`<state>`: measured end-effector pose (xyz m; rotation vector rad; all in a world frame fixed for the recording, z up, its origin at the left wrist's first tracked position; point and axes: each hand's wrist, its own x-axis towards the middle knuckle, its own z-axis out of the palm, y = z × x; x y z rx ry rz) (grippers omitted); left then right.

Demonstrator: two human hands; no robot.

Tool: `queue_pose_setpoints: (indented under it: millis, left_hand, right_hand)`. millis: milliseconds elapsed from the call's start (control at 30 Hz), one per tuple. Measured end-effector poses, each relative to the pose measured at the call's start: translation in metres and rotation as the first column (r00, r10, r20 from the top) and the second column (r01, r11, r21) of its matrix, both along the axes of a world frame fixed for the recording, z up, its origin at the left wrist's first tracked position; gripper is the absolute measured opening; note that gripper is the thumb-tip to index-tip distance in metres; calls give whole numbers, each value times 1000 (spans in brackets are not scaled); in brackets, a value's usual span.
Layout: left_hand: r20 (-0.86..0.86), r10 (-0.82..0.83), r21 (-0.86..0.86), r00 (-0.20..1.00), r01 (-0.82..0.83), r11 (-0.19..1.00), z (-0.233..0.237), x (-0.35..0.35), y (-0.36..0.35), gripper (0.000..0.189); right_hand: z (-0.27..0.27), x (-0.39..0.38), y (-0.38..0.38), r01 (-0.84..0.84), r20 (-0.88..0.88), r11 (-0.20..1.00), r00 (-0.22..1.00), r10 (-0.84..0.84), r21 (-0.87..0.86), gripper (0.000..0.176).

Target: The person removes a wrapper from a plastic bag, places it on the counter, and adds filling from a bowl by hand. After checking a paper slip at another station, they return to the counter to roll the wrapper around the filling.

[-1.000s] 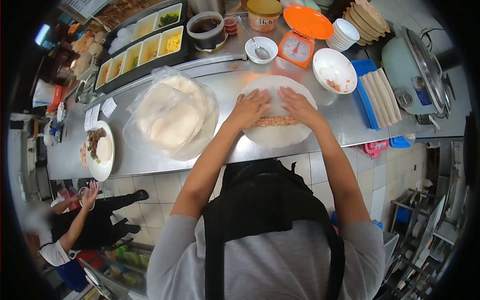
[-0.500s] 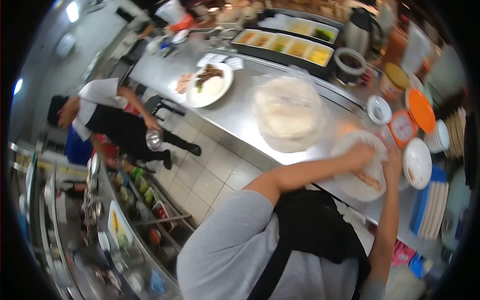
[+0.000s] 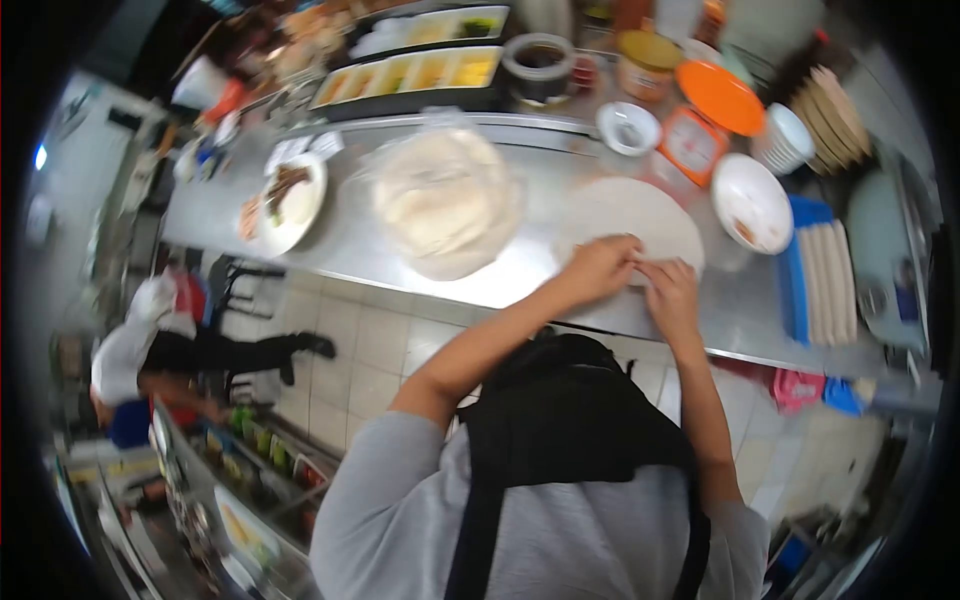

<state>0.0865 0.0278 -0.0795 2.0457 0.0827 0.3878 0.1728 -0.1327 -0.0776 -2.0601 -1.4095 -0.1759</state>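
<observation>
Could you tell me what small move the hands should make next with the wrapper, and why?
Probably roll the near edge forward, away from the body. The left hand and right hand sit on the near side of the wrapper, which looks folded over; most of the sheet lies flat beyond them on the counter.

steel counter [image 3: 345,240] | round wrapper [image 3: 630,208] | bagged wrappers [image 3: 445,200] | plate [image 3: 287,205] | scale [image 3: 690,145] | white bowl [image 3: 750,200]

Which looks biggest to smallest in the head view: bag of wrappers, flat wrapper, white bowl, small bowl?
1. Bag
2. Wrapper, near edge hidden, so close to the bag
3. White bowl
4. Small bowl
</observation>
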Motion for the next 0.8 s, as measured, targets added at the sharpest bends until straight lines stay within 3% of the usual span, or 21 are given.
queue_pose_setpoints:
  millis: [33, 67, 100, 167, 233, 267, 300, 367, 433, 600, 667, 733, 800]
  left_hand:
    - [74, -5, 114, 997, -3, 993, 17, -6, -2, 33]
    - [91, 9, 345, 996, -40, 938, 26, -13, -5, 34]
    - [118, 26, 558, 993, -88, 825, 32, -20, -7, 35]
    - [234, 9, 641, 972, -161, 751, -1, -28, -6, 30]
    - [152, -56, 648, 987, -57, 759, -27, -52, -3, 26]
    - [70, -103, 655, 992, 32, 755, -34, -61, -2, 23]
    - [72, -117, 653, 991, 42, 757, -35, -66, -4, 23]
    - [129, -293, 642, 947, 145, 752, -37, -73, -9, 18]
    - [156, -271, 661, 950, 103, 743, -21, -63, -7, 17]
    - [180, -135, 726, 974, -39, 686, -21, -13, 19, 13]
    - [-24, -144, 689, 989, 120, 715, -23, 3, 31, 15]
    - [-30, -168, 651, 985, 146, 745, -19, 14, 40, 13]
    - [-70, -216, 455, 974, 225, 862, -26, 27, 50, 21]
  right_hand:
    - [1, 3, 2, 16, 11, 1000, 1000, -16, 8, 27]
    - [4, 6, 3, 33, -9, 999, 999, -33, 30, 25]
    - [7, 6, 2, 46, -30, 997, 999, -44, 57, 23]
    - [1, 2, -8, 50, -21, 995, 999, -48, 88, 22]
    - [-11, -4, -23, 36, -15, 992, 999, -35, 121, 21]
    - [-18, -14, -35, -3, -37, 999, 999, 4, 33, 19]
    - [-19, -19, -42, -46, -61, 998, 997, 42, -54, 18]
    - [-18, -19, -47, -33, -54, 998, 998, 30, -46, 19]
    - [-14, -19, -43, -25, -49, 999, 999, 24, -35, 19]
    - [-6, 8, 7, 190, -17, 982, 982, -190, 6, 14]
    - [-11, 14, 15, 180, 13, 982, 983, -181, 56, 12]
    - [-19, 14, 22, 166, 42, 981, 984, -171, 103, 10]
    - [-26, 5, 25, -28, -43, 1000, 999, 28, 6, 12]
